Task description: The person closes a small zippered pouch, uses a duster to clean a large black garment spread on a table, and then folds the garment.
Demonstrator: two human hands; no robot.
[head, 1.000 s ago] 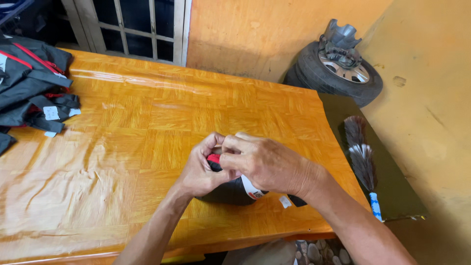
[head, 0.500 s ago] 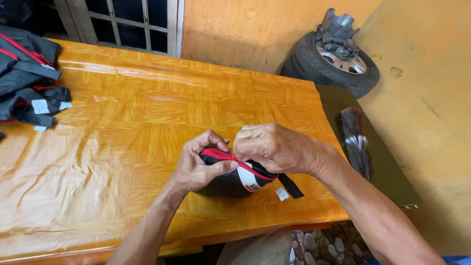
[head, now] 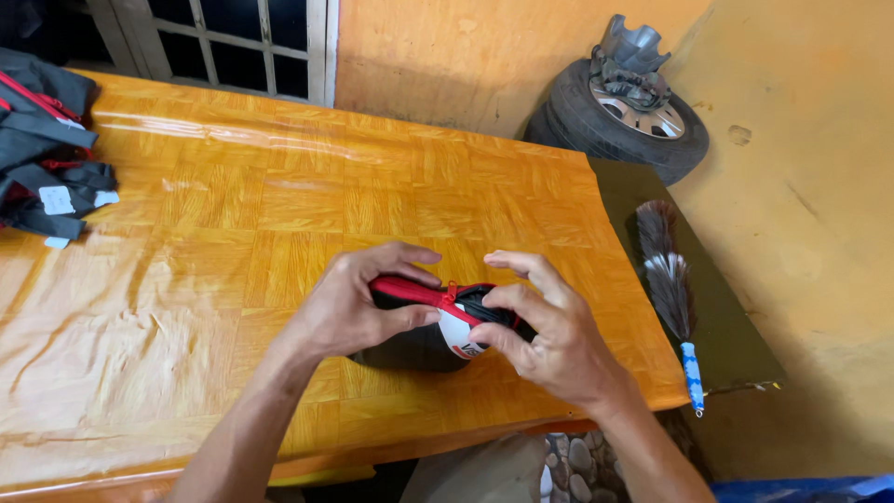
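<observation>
A small black pouch (head: 424,346) with a red zip edge and a white label rests on the orange wooden table (head: 279,214), near its front edge. My left hand (head: 354,307) grips the pouch's left side, thumb under the red edge. My right hand (head: 545,335) holds its right side, with thumb and forefinger pinching by the white label at the red zip. Much of the pouch is hidden under my fingers.
A heap of black bags with red trim and white tags (head: 47,149) lies at the table's far left. A barred window (head: 223,42) is behind. A tyre (head: 619,116) leans at the wall. A feather duster (head: 670,284) lies on a dark board at right.
My hands have spread apart along the pouch, showing its red zip edge. The view has shifted a little to the right and down.
</observation>
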